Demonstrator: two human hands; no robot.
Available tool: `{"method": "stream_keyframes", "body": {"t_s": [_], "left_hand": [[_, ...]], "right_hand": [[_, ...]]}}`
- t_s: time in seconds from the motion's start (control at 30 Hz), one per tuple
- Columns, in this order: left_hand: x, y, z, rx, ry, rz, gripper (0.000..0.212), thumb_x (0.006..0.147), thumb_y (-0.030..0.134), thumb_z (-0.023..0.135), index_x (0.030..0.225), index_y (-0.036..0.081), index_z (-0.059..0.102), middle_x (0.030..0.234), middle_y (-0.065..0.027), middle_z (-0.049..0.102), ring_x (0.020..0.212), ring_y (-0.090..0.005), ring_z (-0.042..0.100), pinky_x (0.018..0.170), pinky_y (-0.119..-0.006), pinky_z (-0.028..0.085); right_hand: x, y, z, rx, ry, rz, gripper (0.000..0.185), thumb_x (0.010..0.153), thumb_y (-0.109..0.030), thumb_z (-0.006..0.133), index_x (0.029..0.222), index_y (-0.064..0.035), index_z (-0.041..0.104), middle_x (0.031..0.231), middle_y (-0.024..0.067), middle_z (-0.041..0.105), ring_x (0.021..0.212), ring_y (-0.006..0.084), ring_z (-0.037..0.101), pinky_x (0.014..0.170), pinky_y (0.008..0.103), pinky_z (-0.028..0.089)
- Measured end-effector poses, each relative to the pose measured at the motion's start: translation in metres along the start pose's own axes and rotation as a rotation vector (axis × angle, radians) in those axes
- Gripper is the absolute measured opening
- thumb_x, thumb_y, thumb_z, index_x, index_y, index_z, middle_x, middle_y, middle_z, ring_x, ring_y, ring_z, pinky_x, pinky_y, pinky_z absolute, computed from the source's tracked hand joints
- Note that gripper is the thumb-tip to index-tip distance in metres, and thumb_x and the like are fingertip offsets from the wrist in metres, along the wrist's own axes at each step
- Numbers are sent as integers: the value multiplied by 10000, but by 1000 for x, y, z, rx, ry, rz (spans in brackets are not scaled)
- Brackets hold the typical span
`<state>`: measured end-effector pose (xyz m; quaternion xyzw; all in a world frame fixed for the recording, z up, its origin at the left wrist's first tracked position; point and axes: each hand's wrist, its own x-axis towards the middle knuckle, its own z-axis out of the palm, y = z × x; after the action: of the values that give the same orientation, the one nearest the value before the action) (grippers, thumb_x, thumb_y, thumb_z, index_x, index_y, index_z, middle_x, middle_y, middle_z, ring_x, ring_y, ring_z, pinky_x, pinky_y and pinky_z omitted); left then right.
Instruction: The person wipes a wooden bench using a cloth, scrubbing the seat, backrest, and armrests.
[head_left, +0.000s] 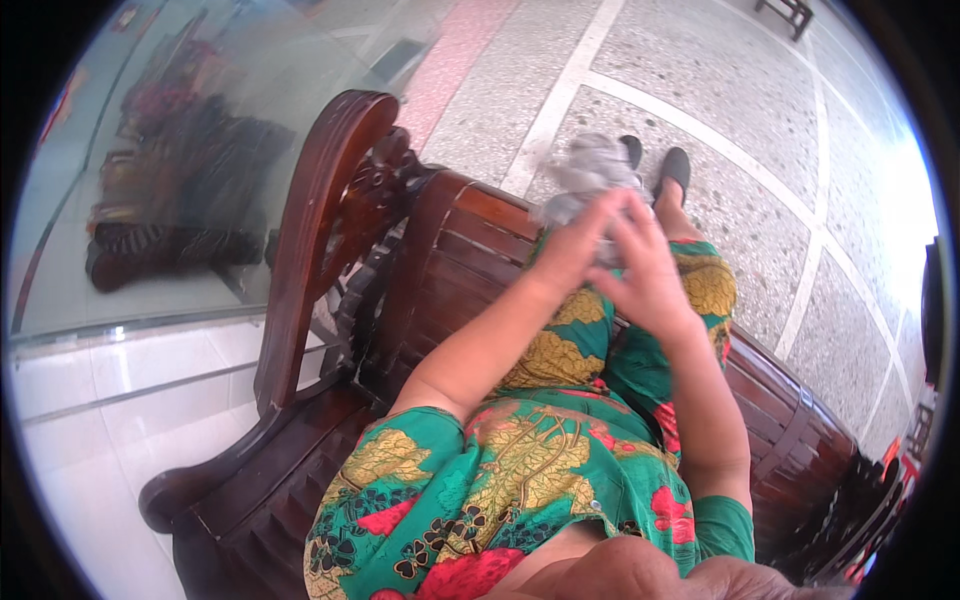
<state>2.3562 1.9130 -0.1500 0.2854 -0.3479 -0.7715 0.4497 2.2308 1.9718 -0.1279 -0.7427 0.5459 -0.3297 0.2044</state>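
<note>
A crumpled pale grey cloth (596, 169), blurred, is at both my hands above my knees. My left hand (574, 247) and my right hand (641, 270) come together at the fingertips, with part of the cloth behind and between them. The arm at the picture's left ends in the one, the arm at the picture's right in the other; which is which I take from the picture only as my left hand at left and my right hand at right. Blur hides how the fingers grip the cloth. Green patterned trousers (570, 337) cover my legs below.
I sit on a dark slatted wooden bench (480, 255) with a carved armrest (300, 247) at the left. Beside it is a glass pane (225, 300) with reflections. A dark slipper (675, 169) rests on the speckled floor (712, 82); a small stool (787, 15) stands at the top right.
</note>
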Motion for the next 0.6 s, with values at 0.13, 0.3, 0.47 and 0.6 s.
{"method": "stream_keyframes", "body": {"t_s": [0.13,0.3,0.47,0.6], "left_hand": [[-32,24,-103,631,275,323,404,837,279,635,1109,-5,542,1102,-134,559,973,-235,574,840,-337,463],[-104,-16,-218,1475,399,161,673,703,336,755,1226,-6,505,1400,-242,286,1274,-369,348,1019,-447,319],[-85,-45,-213,1938,372,-59,714,731,436,688,1339,166,430,1417,-176,258,1305,-426,208,1006,-564,212],[-15,-21,-211,1955,524,159,486,720,315,697,1181,271,550,1279,-91,426,1193,-328,383,903,-513,351]], "right_hand": [[17,-7,11,119,-117,-117,523,743,-135,687,1237,-88,524,1317,199,423,1215,351,429,978,409,380],[-19,66,-18,365,-52,494,291,857,-108,570,1140,-46,596,1152,102,582,1012,206,582,840,296,469],[-49,127,-19,1248,335,771,364,944,-207,449,1244,-4,492,1090,76,594,947,158,582,775,304,475],[-38,122,-4,1290,444,757,394,955,-216,430,1280,6,439,1071,78,594,921,151,577,745,283,472]]}}
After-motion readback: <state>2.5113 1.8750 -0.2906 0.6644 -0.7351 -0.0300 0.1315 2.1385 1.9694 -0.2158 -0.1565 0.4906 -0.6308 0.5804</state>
